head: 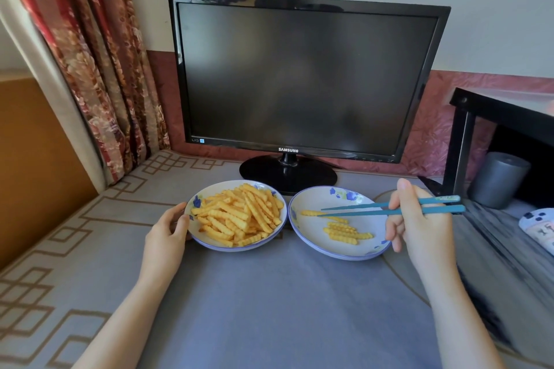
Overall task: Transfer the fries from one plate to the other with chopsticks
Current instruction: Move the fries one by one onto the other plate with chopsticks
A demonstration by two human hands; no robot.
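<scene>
Two white plates with blue flowers stand side by side on the grey cloth. The left plate [209, 244] carries a big heap of crinkle-cut fries [239, 216]. The right plate [317, 246] holds several fries [344, 232]. My left hand [169, 228] grips the left plate's left rim. My right hand [419, 219] holds teal chopsticks [374, 209] level over the right plate. Their tips sit slightly apart just above a single fry [308, 213] and carry nothing.
A black monitor [299, 78] on a round base [287, 172] stands right behind the plates. A black shelf frame [461, 141] and a grey cylinder [497, 180] are at the right. Patterned curtains [99, 63] hang at the back left.
</scene>
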